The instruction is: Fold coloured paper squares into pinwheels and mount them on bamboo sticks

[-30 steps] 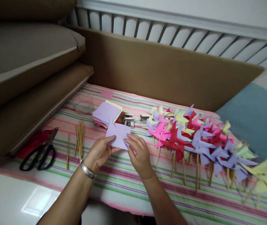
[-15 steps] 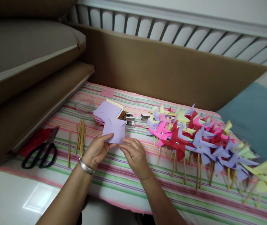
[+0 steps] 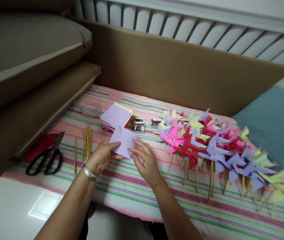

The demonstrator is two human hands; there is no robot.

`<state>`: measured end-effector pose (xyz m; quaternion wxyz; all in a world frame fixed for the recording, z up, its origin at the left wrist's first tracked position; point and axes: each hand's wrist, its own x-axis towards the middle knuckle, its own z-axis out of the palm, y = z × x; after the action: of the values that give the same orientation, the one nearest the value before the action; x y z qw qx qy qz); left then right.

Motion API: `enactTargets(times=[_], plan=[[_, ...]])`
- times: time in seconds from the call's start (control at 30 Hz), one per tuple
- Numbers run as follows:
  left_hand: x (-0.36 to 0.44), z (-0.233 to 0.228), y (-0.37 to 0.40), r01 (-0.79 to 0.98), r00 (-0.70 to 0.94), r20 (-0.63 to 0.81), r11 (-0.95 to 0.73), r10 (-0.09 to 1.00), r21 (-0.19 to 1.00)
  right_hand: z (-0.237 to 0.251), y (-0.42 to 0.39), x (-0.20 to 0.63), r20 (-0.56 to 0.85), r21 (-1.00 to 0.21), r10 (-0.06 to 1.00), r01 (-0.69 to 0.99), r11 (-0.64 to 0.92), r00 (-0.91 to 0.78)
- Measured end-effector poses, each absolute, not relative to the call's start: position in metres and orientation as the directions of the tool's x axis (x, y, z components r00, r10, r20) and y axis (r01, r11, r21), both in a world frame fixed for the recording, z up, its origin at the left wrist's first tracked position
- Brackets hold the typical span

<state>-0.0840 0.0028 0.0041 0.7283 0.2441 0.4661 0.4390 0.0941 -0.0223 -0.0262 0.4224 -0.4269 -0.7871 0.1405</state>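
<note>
My left hand (image 3: 101,158), with a silver bracelet at the wrist, pinches the left edge of a lilac paper square (image 3: 124,140) cut in from its corners. My right hand (image 3: 146,160) holds the same square at its lower right corner. The square hovers just above a striped cloth (image 3: 132,190). Behind it lies a stack of coloured paper squares (image 3: 115,116) with a lilac sheet on top.
Several wooden sticks (image 3: 86,144) lie left of my hands, and black scissors (image 3: 45,159) rest on red paper further left. Small metal pieces (image 3: 139,126) sit behind the square. A long row of finished paper pinwheels (image 3: 206,146) fills the right. A cardboard wall (image 3: 181,70) stands behind.
The lilac square has turned slightly in my fingers, and my right hand has shifted along its lower edge. The view has drifted a little.
</note>
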Motion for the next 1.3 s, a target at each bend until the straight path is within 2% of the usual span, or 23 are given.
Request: enactTargets(times=[0.37, 0.47, 0.6, 0.73, 0.93, 1.03, 1.3], plan=[[-0.084, 0.001, 0.002, -0.348, 0.252, -0.420, 0.486, 0.872, 0.802, -0.026, -0.021, 0.093, 0.576, -0.533, 0.754, 0.555, 0.639, -0.315], [-0.086, 0.000, 0.002, -0.424, 0.268, -0.352, 0.438, 0.897, 0.793, -0.024, -0.022, 0.091, 0.582, -0.580, 0.775, 0.541, 0.609, -0.248], [-0.087, 0.001, 0.001, -0.575, 0.296, -0.351, 0.459, 0.889, 0.678, -0.020, -0.023, 0.088, 0.582, -0.639, 0.798, 0.520, 0.566, -0.154], [-0.078, -0.001, -0.001, -0.600, 0.319, -0.328, 0.458, 0.889, 0.656, -0.020, -0.024, 0.086, 0.589, -0.635, 0.792, 0.513, 0.578, -0.163], [-0.057, -0.009, -0.005, -0.612, 0.278, -0.344, 0.441, 0.897, 0.657, -0.024, -0.024, 0.086, 0.612, -0.515, 0.737, 0.562, 0.647, -0.287], [-0.053, -0.012, -0.004, -0.637, 0.208, -0.380, 0.420, 0.901, 0.647, -0.026, -0.024, 0.086, 0.599, -0.487, 0.729, 0.572, 0.660, -0.331], [-0.050, -0.010, -0.004, -0.547, -0.002, -0.330, 0.275, 0.944, 0.790, -0.025, -0.024, 0.084, 0.529, -0.649, 0.828, 0.540, 0.536, -0.187]])
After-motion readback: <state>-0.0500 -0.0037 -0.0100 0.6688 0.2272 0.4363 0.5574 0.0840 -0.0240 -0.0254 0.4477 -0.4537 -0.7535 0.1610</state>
